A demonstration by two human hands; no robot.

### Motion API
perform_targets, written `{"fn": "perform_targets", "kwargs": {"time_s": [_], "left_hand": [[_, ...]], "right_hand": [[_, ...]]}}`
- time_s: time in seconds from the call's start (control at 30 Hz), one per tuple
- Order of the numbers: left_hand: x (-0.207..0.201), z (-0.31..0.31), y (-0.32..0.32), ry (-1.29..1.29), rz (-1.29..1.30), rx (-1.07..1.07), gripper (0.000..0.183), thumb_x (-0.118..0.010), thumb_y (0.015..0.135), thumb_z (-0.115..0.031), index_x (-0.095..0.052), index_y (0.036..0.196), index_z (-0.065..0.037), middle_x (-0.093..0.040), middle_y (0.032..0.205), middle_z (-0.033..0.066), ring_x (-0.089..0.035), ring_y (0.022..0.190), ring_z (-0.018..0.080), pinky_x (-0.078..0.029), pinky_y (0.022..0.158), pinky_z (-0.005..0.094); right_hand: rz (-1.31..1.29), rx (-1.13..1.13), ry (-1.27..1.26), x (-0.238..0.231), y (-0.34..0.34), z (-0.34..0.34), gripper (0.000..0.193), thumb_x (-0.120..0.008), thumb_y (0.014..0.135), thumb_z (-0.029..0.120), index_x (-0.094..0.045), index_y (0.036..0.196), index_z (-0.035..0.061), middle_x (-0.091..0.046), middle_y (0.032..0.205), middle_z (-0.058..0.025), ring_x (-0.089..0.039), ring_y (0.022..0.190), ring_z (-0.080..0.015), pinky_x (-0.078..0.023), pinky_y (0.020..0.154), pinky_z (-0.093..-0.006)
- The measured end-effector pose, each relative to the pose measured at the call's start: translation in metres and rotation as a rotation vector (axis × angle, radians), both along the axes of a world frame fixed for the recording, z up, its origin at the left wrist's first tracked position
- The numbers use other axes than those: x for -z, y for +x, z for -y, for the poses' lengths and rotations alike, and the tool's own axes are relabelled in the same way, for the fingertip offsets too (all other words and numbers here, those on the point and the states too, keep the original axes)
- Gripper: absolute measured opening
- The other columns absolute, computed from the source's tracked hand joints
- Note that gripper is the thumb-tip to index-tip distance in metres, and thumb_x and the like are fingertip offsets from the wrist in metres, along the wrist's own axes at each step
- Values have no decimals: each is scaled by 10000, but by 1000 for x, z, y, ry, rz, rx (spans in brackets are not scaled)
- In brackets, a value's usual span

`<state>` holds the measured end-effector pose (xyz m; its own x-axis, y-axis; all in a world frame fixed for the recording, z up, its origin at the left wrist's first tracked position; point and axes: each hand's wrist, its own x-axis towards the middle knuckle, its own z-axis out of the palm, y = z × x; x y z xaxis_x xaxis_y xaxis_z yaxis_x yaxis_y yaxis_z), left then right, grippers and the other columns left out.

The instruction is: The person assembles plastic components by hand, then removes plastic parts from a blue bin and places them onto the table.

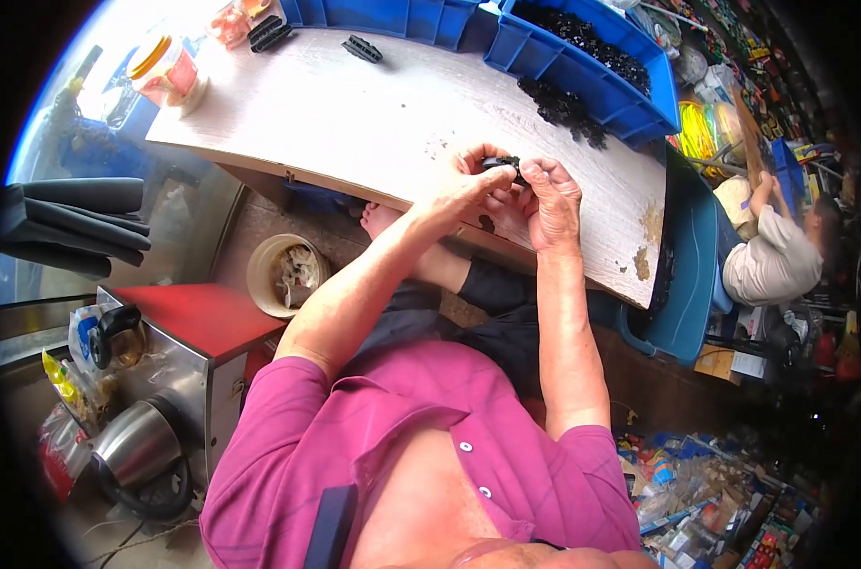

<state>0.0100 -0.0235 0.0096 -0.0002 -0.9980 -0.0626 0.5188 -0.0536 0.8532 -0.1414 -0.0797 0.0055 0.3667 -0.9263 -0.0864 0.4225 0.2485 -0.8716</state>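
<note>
Small black piece [515, 163] between my two hands, above the table [355, 123] close to its near edge, right of that edge's middle. My left hand [470, 182] has it pinched between thumb and forefinger, and my right hand [554, 204] closes thumb and fingertips on its other end, so both sets of fingers are narrow around it. The fingers cover most of it, and I cannot tell its full shape, nor whether my hands rest on the board

Across from me, at the far edge toward the far right corner, stands a blue bin [544, 59] loaded with black bits [592, 38]; a dark heap [561, 109] of the same sort lies on the table just beside its near wall. Another blue crate [383, 21] stands along the far edge, left of the bin. Near that crate lies a ribbed black block [362, 48], with a dark pair of blocks [269, 34] farther left, near the far left corner. A jar [168, 78] with an orange lid is by the left edge. The surface is worn brown near the right edge, and past that edge sits a teal tub [682, 299]. Below the near edge, on the floor, is a cream bucket [260, 275]
</note>
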Motion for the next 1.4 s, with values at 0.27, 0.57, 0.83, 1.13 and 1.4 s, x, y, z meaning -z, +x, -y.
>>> {"fn": "perform_targets", "kwargs": {"time_s": [0.27,0.57,0.83,1.13,1.4], "left_hand": [[-5,4,-4,207,-15,-167,139,-658,899,-156,-601,885,-31,-630,761,24,-610,595,69,-495,502,203],[4,-2,-2,79,-150,-105,113,-658,900,-128,-608,920,-29,-610,768,27,-567,566,67,-497,543,203],[-10,-12,-3,64,-90,-22,188,-671,920,-188,-619,1026,-42,-635,867,33,-604,675,76,-516,607,210],[14,65,151,-430,1901,-940,425,-580,775,-20,-650,1180,-127,-559,1302,142,-433,1295,408,-400,1051,508],[29,90,197,-410,1936,-626,220,-639,844,-152,-662,1062,-134,-635,1188,71,-528,1201,331,-485,936,467]], "right_hand": [[-201,70,-89,-3,3,2,188,-743,849,189,-633,889,42,-589,618,-26,-475,445,-97,-484,475,-265],[-376,-28,-149,-7,6,-11,342,-668,895,356,-599,774,44,-491,533,-16,-426,370,-103,-426,346,-293],[-273,12,-135,6,-2,-4,365,-677,890,390,-581,792,52,-475,527,-4,-446,399,-103,-446,380,-288],[-160,494,244,-9,-91,35,324,-603,896,359,-503,791,70,-377,421,-25,-548,407,-192,-610,554,-535],[-360,909,287,-25,-143,53,333,-693,821,331,-571,911,34,-377,457,-65,-514,441,-224,-599,548,-469]]}}
